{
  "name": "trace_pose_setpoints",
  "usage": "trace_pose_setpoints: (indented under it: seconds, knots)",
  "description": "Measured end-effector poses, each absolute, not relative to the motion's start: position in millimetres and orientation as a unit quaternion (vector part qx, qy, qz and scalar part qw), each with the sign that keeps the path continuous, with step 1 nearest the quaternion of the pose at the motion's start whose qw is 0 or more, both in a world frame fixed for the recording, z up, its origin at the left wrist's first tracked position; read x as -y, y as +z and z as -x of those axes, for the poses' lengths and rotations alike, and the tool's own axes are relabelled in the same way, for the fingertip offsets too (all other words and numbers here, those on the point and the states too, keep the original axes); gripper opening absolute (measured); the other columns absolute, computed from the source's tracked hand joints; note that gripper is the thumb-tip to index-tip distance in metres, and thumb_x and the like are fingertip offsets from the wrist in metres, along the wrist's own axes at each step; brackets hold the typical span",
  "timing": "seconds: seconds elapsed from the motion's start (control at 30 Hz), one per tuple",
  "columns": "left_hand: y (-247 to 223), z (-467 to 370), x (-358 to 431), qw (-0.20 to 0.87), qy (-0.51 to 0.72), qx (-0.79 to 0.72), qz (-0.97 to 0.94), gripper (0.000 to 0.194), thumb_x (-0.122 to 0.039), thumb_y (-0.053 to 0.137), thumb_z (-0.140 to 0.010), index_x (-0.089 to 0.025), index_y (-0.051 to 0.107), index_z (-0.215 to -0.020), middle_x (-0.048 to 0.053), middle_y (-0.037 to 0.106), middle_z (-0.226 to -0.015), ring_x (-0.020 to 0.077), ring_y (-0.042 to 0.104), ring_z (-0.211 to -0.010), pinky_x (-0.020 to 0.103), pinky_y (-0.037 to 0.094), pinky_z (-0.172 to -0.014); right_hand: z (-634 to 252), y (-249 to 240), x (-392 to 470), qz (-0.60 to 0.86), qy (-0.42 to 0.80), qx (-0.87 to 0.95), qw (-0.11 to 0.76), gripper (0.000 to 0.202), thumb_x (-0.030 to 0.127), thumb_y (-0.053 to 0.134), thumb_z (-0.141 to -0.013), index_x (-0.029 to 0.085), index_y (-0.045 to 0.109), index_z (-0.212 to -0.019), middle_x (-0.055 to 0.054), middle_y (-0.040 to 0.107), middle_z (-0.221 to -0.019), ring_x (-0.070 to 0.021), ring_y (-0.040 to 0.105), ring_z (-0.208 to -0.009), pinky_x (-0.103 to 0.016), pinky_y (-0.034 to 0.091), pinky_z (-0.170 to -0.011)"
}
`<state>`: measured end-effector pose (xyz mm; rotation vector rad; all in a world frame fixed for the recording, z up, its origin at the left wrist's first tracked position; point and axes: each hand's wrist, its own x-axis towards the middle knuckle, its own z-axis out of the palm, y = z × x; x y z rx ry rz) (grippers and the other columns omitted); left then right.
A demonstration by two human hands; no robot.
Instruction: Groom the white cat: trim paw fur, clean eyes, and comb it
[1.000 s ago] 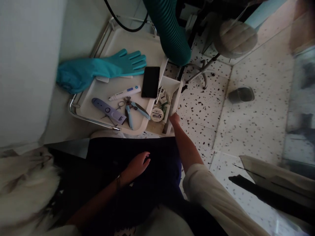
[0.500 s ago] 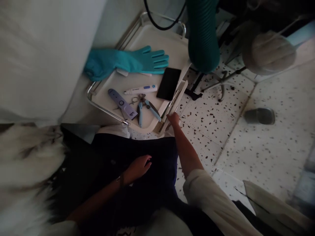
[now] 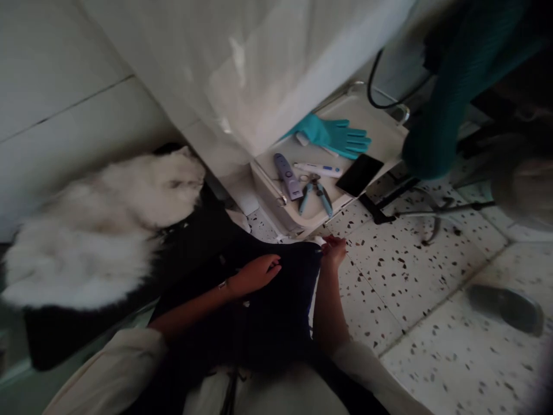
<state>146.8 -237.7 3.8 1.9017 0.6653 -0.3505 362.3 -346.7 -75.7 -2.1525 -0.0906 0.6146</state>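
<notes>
The view has swung left since the earlier frame: the tray now sits upper right, a white furry animal fills the left, and the right hand has come back from the tray's side compartment to the edge of the dark apron.

That right hand is curled around something small and whitish, held just below the tray's near corner, over the speckled floor; what the item is cannot be told. The grip looks narrow and light, at the fingertips, so the item could slip and drop to the floor. The animal lies close beside the apron; a sudden move from it could jostle either arm.

The left hand rests flat on the apron, fingers loosely spread, holding nothing. Both forearms are bare, sleeves pushed up, the right arm reaching straight forward, the left bent inward across the lap. On the tray lie a teal glove, clippers and a phone.
</notes>
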Motion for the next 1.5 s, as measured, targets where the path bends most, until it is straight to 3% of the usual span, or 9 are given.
trace_pose_setpoints:
  seconds: [0.07, 0.2, 0.3, 0.53, 0.9, 1.07, 1.2, 1.3, 1.5]
  knots:
    - [18.4, -141.3, 233.3, 0.549, -0.117, -0.283, -0.778, 0.043, -0.032, 0.053, -0.098, -0.009, 0.057, -0.134, 0.015, 0.066, -0.128, 0.0220, 0.066, -0.111, 0.035, 0.050, -0.103, -311.9, -53.3, 349.9, 0.837, 0.243, 0.026, 0.489, 0.073, 0.068, -0.012, -0.092, 0.022, 0.042, -0.072, -0.001, 0.051, -0.060, -0.0146, 0.053, -0.053, -0.029, 0.046, -0.049]
    - [59.9, -114.9, 223.5, 0.637, -0.070, -0.242, -0.728, 0.032, -0.031, 0.057, -0.096, -0.011, 0.066, -0.118, 0.011, 0.073, -0.105, 0.0183, 0.069, -0.095, 0.030, 0.054, -0.088, -227.5, 4.6, 338.3, 0.685, 0.239, 0.012, 0.689, 0.059, 0.075, 0.028, -0.092, 0.023, 0.039, -0.066, 0.007, 0.032, -0.046, -0.0099, 0.033, -0.041, -0.024, 0.031, -0.042]
    - [96.7, -80.1, 214.7, 0.701, -0.021, -0.196, -0.685, 0.022, -0.032, 0.061, -0.093, -0.012, 0.068, -0.100, 0.005, 0.072, -0.086, 0.0129, 0.067, -0.076, 0.022, 0.053, -0.071, -186.3, 50.1, 322.9, 0.607, 0.162, 0.070, 0.775, 0.057, 0.070, 0.034, -0.096, 0.022, 0.045, -0.066, 0.006, 0.036, -0.046, -0.0093, 0.036, -0.041, -0.023, 0.030, -0.043]
    - [152.5, 6.1, 197.2, 0.615, 0.124, -0.212, -0.749, 0.022, -0.033, 0.064, -0.092, -0.015, 0.076, -0.098, 0.002, 0.071, -0.076, 0.0090, 0.063, -0.062, 0.019, 0.050, -0.061, -115.9, 106.9, 319.3, 0.578, 0.145, 0.287, 0.750, 0.043, 0.055, 0.050, -0.098, 0.020, 0.064, -0.078, 0.002, 0.058, -0.057, -0.0100, 0.053, -0.048, -0.024, 0.041, -0.047]
    - [187.5, 30.2, 185.9, 0.612, 0.284, -0.232, -0.700, 0.024, -0.034, 0.065, -0.096, -0.017, 0.081, -0.100, 0.005, 0.077, -0.086, 0.0102, 0.068, -0.065, 0.020, 0.058, -0.065, -88.0, 155.8, 327.8, 0.624, 0.249, 0.316, 0.670, 0.017, 0.032, 0.064, -0.094, 0.022, 0.077, -0.102, 0.003, 0.068, -0.067, -0.0082, 0.061, -0.054, -0.021, 0.050, -0.053]
    - [186.2, 16.3, 178.3, 0.565, 0.270, -0.207, -0.751, 0.024, -0.031, 0.060, -0.099, -0.018, 0.081, -0.100, 0.003, 0.076, -0.079, 0.0093, 0.065, -0.061, 0.019, 0.053, -0.061, -108.7, 161.8, 324.2, 0.672, 0.256, 0.369, 0.589, 0.020, 0.035, 0.064, -0.094, 0.020, 0.076, -0.095, 0.004, 0.062, -0.058, -0.0087, 0.056, -0.050, -0.021, 0.045, -0.051]
    - [182.0, 6.6, 173.0, 0.454, 0.245, -0.138, -0.845, 0.019, -0.026, 0.062, -0.097, -0.020, 0.079, -0.104, 0.002, 0.077, -0.091, 0.0116, 0.070, -0.077, 0.020, 0.053, -0.072, -128.7, 164.7, 318.1, 0.699, 0.212, 0.488, 0.478, 0.024, 0.033, 0.056, -0.099, 0.019, 0.075, -0.103, 0.001, 0.069, -0.070, -0.0100, 0.060, -0.059, -0.023, 0.045, -0.061]
    - [182.9, 0.1, 164.7, 0.326, 0.221, -0.088, -0.915, 0.019, -0.022, 0.058, -0.099, -0.018, 0.077, -0.102, 0.004, 0.076, -0.096, 0.0144, 0.070, -0.086, 0.024, 0.053, -0.080, -141.8, 165.9, 313.5, 0.736, 0.159, 0.558, 0.350, 0.031, 0.034, 0.046, -0.103, 0.019, 0.073, -0.109, -0.004, 0.074, -0.083, -0.0137, 0.065, -0.070, -0.025, 0.043, -0.067]
    - [188.5, -18.8, 145.9, 0.104, 0.003, 0.034, -0.994, 0.023, -0.016, 0.048, -0.100, -0.013, 0.067, -0.087, 0.006, 0.067, -0.084, 0.0183, 0.065, -0.076, 0.028, 0.046, -0.066, -157.6, 171.9, 299.6, 0.764, 0.146, 0.628, 0.032, 0.027, 0.031, 0.043, -0.103, 0.021, 0.068, -0.107, -0.005, 0.075, -0.087, -0.0178, 0.061, -0.066, -0.029, 0.026, -0.058]
